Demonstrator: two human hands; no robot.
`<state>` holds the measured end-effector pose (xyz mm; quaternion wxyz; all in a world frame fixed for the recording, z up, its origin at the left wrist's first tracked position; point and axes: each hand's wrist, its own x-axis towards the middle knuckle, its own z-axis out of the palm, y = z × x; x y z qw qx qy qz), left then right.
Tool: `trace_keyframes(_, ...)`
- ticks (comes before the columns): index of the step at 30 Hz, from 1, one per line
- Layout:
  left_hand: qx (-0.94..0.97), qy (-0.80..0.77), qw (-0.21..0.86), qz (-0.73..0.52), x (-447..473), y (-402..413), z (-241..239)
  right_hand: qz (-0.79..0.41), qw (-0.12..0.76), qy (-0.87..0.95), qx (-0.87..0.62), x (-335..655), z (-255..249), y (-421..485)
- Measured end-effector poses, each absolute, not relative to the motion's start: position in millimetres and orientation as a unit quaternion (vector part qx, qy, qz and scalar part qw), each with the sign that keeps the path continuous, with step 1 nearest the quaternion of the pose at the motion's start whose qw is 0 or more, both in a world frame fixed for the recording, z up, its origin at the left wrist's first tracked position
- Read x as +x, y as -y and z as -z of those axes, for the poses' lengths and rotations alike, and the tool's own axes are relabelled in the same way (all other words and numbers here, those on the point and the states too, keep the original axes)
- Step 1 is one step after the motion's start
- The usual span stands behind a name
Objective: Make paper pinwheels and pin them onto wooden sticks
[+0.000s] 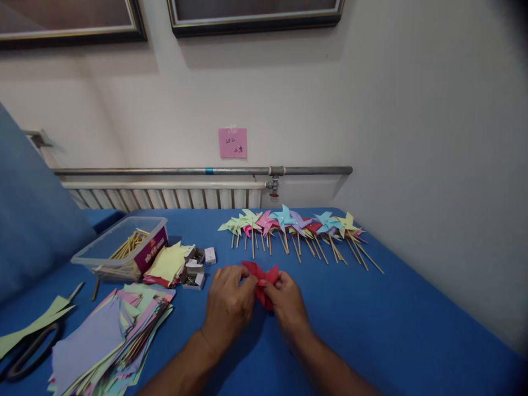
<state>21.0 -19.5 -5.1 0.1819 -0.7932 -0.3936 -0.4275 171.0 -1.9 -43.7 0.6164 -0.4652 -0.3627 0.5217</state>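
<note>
I have one folded red paper piece between the two bare hands: the left hand pinches its left side, the right hand its right. I can't tell whether it touches the blue-covered table. To the left I count one pair of black-handled scissors, pale green paper across it, and one fanned stack of multicoloured paper sheets, too layered to count. Farther on I see three little white boxes, two open with small metallic pieces inside, one pile of cut yellow and red paper, and one clear plastic tub of wooden sticks. Beyond the hands lie multicoloured paper pinwheels, overlapping too much for a sure count.
</note>
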Motion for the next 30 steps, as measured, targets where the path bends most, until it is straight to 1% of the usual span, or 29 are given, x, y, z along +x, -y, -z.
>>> trace_keyframes(9, -0.811, 0.358, 0.170, 0.431, 22.4, 21.3, 1.7, -0.536, 0.608, 0.370, -0.454, 172.4, 46.1, 1.3)
trace_keyframes(17, -0.780, 0.370, 0.174, 0.473, 20.7, 22.8, -0.7, -0.531, 0.612, 0.367, -0.457, 171.2, 45.4, 3.3)
trace_keyframes(22, -0.784, 0.381, 0.193, 0.451, 20.8, 21.5, 1.8, -0.532, 0.607, 0.372, -0.458, 171.0, 46.2, 2.8)
trace_keyframes(30, -0.813, 0.350, 0.198, 0.421, 22.1, 18.3, 3.0, -0.538, 0.611, 0.361, -0.454, 169.9, 45.3, 2.2)
